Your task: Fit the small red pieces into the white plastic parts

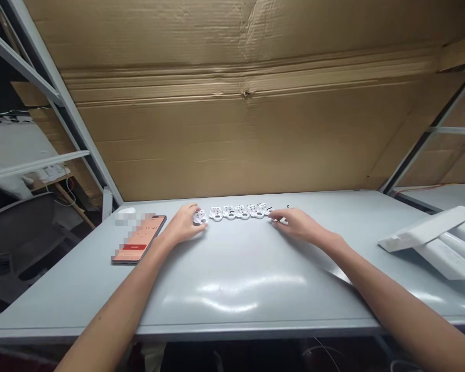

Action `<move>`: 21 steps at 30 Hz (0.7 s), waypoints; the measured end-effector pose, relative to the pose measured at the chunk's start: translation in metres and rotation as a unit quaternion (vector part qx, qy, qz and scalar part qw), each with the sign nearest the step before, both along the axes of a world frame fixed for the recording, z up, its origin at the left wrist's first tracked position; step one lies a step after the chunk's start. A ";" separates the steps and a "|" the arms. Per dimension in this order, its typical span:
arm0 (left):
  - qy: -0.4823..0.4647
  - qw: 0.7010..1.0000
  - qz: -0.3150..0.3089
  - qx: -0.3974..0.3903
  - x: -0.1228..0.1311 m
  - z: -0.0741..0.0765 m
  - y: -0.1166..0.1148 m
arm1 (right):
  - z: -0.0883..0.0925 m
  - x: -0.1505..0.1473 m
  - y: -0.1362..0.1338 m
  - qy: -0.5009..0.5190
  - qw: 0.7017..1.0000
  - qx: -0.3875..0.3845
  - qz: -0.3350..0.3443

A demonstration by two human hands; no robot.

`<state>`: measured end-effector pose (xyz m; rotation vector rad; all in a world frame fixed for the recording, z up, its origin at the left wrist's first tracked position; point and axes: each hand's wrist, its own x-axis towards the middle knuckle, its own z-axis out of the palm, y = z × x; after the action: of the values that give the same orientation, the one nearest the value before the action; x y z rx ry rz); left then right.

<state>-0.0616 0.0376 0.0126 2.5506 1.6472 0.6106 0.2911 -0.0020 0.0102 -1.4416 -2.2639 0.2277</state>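
Observation:
Several small white ring-shaped pieces [229, 212] lie in a row near the back of the grey table. At the row's left end, my left hand [185, 223] has its thumb and fingers around the leftmost white piece [200, 217], which rests between them. My right hand [294, 223] is at the right end, its fingertips at the edge of the last white piece [264, 208]; whether it grips anything there is too small to tell. A tiny dark item [288, 206] shows just behind my right hand.
A phone [141, 239] with an orange screen lies left of my left forearm, a small white object [127, 211] behind it. Long white parts [442, 240] are piled at the right. Cardboard [232, 144] stands behind the table [232, 279], between metal frame posts.

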 end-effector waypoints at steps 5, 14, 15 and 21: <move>0.003 0.998 0.027 -0.059 -0.005 -0.015 0.010 | 0.002 -0.025 -0.017 0.006 0.997 0.038 0.070; 0.011 0.996 0.036 -0.077 0.009 -0.023 0.013 | -0.007 -0.065 -0.035 -0.041 0.983 0.001 0.179; 0.004 0.997 0.035 -0.067 0.012 -0.022 0.011 | -0.007 -0.064 -0.034 -0.042 0.983 0.002 0.179; 0.064 0.994 -0.084 -0.020 0.030 -0.009 -0.013 | -0.008 -0.060 -0.032 -0.041 0.983 0.002 0.179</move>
<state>-0.0311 0.0246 0.0038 2.7138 1.4417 0.4065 0.2313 -0.0337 0.0019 -1.0487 -2.5786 0.2783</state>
